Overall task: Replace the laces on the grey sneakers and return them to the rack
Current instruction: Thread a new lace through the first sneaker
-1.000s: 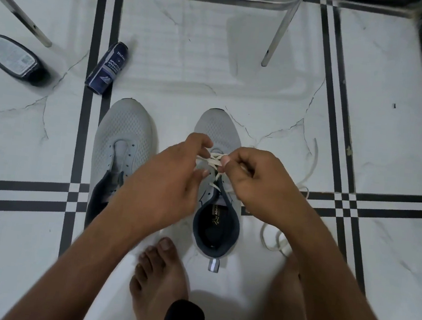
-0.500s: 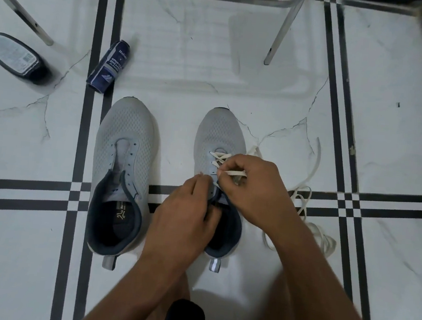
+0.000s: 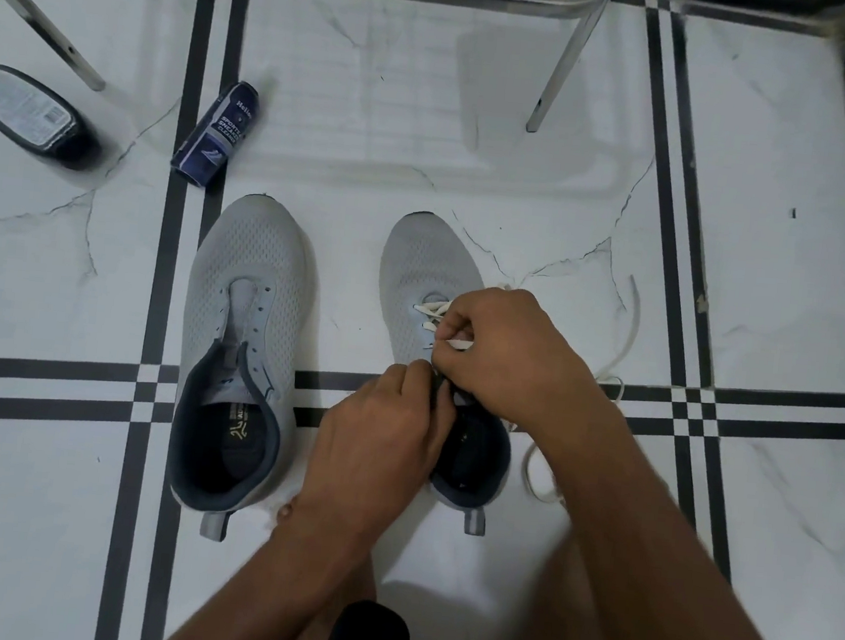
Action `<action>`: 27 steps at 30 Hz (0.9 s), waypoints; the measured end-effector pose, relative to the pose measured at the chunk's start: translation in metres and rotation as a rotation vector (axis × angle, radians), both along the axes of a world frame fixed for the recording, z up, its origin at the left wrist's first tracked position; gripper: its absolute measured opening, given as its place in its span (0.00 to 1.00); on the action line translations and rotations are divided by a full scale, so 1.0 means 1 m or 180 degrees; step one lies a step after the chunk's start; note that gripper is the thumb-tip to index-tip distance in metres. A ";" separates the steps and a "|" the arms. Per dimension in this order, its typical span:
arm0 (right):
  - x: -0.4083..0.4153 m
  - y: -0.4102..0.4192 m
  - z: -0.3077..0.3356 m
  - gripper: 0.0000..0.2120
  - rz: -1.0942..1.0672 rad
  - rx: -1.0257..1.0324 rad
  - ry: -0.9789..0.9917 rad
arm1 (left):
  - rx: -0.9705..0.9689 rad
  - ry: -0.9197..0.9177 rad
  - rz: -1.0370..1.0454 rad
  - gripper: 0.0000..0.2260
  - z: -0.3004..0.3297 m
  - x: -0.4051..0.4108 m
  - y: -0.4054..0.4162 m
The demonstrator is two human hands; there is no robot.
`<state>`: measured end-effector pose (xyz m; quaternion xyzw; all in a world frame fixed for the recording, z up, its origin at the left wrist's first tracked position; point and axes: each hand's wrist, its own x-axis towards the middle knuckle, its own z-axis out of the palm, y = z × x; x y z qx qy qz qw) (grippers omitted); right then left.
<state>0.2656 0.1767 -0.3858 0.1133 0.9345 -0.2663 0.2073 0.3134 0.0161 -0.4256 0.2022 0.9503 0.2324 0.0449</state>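
Two grey mesh sneakers with dark collars stand toes-away on the tiled floor. The left sneaker (image 3: 243,333) has bare eyelets and no lace. The right sneaker (image 3: 428,263) carries a white lace (image 3: 432,309) crossed through its front eyelets. My right hand (image 3: 515,354) pinches a lace end over the eyelets. My left hand (image 3: 384,429) grips the sneaker's tongue and collar edge just below. The loose lace trails on the floor to the right (image 3: 628,329).
A metal shoe rack (image 3: 563,70) spans the top, its legs standing on the floor. A dark blue sneaker-cleaner tube (image 3: 216,132) lies beside the left sneaker's toe. A dark oval container (image 3: 27,114) sits at far left. My bare legs and foot fill the bottom.
Both hands dropped from a raised pull above the right sneaker down onto it. The left hand went to the tongue, uncovering the left sneaker. The right hand now pinches the lace tip at the eyelets.
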 end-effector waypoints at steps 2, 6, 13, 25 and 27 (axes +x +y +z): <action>0.002 0.000 0.000 0.07 0.0014 -0.0019 -0.0080 | -0.0038 -0.0236 0.0112 0.10 0.002 -0.001 0.003; 0.012 0.003 -0.008 0.05 -0.0235 -0.0318 -0.0040 | 0.0034 -0.0558 0.0386 0.11 0.002 -0.008 0.003; 0.006 0.009 -0.010 0.04 -0.0258 -0.0267 0.0074 | 0.0120 -0.0313 0.0115 0.24 -0.009 -0.011 -0.004; 0.011 0.012 -0.014 0.04 -0.0093 -0.0411 0.0328 | 0.0412 0.0212 0.0223 0.16 -0.021 -0.011 -0.008; 0.010 0.011 -0.015 0.04 -0.0048 -0.0526 0.0352 | 0.0454 0.0127 0.0253 0.10 -0.020 -0.011 -0.008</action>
